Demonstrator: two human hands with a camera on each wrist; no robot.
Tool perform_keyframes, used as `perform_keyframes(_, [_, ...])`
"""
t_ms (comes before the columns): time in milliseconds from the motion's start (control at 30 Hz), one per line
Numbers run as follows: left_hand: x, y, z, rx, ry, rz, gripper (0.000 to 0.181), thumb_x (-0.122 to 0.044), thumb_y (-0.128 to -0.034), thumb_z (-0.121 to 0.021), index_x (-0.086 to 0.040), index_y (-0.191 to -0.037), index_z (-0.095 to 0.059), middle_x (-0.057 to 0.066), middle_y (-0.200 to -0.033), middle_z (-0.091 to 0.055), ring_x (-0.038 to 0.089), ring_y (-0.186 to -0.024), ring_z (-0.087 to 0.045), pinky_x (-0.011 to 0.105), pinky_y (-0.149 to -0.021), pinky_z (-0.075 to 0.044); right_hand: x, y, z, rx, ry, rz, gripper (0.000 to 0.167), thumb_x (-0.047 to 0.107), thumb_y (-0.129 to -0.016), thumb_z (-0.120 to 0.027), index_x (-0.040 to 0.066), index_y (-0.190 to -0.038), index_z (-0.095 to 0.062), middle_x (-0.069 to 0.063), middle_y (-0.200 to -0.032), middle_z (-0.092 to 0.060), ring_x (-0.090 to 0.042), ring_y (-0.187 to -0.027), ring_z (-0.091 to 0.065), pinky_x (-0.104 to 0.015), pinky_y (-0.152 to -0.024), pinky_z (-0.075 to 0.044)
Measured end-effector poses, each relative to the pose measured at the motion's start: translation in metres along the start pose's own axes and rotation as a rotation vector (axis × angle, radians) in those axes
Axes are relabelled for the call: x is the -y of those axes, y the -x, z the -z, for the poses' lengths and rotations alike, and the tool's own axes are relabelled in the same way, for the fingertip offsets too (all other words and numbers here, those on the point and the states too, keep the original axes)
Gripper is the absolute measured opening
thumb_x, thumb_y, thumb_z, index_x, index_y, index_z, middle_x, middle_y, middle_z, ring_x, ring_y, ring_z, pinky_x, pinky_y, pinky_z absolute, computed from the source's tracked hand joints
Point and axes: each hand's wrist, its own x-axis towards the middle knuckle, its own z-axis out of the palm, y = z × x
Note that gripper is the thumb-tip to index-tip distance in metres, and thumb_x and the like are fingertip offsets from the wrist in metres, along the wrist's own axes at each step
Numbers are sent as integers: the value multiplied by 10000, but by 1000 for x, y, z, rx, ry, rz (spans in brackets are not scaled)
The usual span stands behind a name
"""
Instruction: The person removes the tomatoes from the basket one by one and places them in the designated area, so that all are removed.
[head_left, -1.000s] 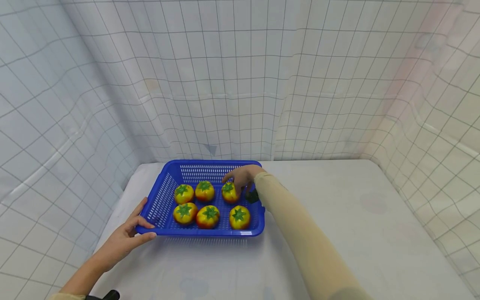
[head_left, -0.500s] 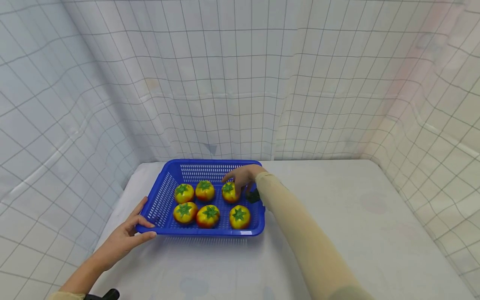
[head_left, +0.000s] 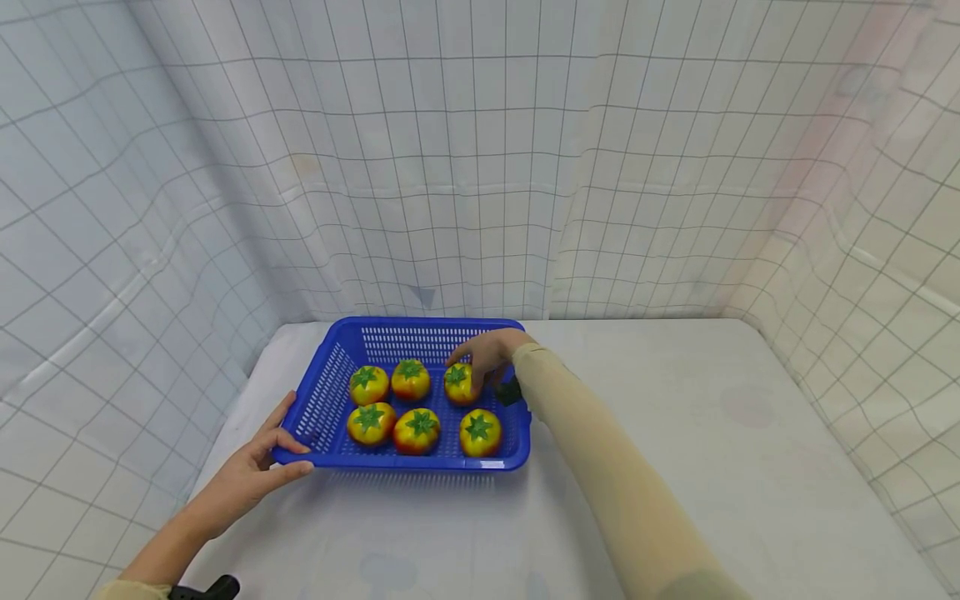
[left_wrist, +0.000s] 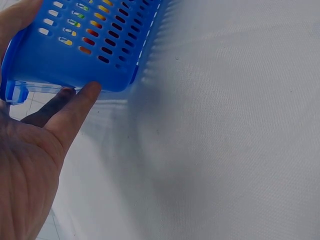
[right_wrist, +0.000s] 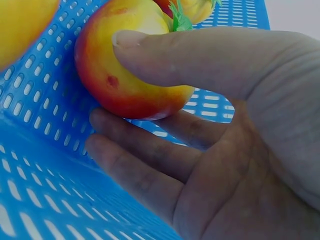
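Presently, on my head view, I note the right hand (head_left: 491,352) gripping a yellow-red fruit (head_left: 458,388), rightmost in the back row inside the blue basket (head_left: 420,464). Five similar fruits (head_left: 417,432) sit there too. The left hand (head_left: 251,475) grips the basket's near-left corner.

A: Place type?
B: Screened-off booth (head_left: 862,208); lab or home, can't tell.
A: Cues?
B: Wavy white hanging sheets (head_left: 502,167) with thin dark grid lines at 9, 12 and 3 o'clock, around a flat white cloth-covered table (head_left: 712,433) at 6.
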Motion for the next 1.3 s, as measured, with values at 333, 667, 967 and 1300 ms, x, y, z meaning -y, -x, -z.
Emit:
perform_keyframes(333, [2, 0, 0, -1, 6, -8, 227, -218, -978, -721, -69, -1098, -599, -10, -1724, 40, 538, -1506, -47, 58, -924, -316, -2, -3, 2, 34, -40, 21, 641, -9, -890, -750, 235, -1451, -557, -174, -1403, -508, -286, -1096, -659, -428, -954, -537])
perform_keyframes(667, [0, 1, 0, 6, 52, -18, 215, -190, -981, -715, -49, -1093, -597, 9, -1724, 47, 551, -1498, -47, 61, -918, -352, -3, -4, 2, 63, -83, 41, 566, -14, -866, -795, 186, -1352, -585, -142, -1273, -563, -271, -1101, -643, -417, -949, -540])
perform_keyframes(967, [-1, 1, 0, 6, 53, -20, 218, -189, -979, -717, -47, -1093, -597, 11, -1723, 47, 551, -1498, -46, 60, -919, -350, -5, -7, 2, 66, -93, 40, 582, -6, -860, -802, 223, -1358, -604, -134, -1279, -572, -275, -1104, -642, -423, -952, -539])
perform_keyframes(1300, [1, 1, 0, 6, 53, -13, 215, -191, -982, -714, -48, -1093, -597, 11, -1723, 50, 557, -1496, -49, 68, -921, -350, -5, -6, 1, 76, -98, 55, 586, -20, -874, -781, 212, -1379, -595, -142, -1297, -558, -284, -1115, -634, -437, -971, -527])
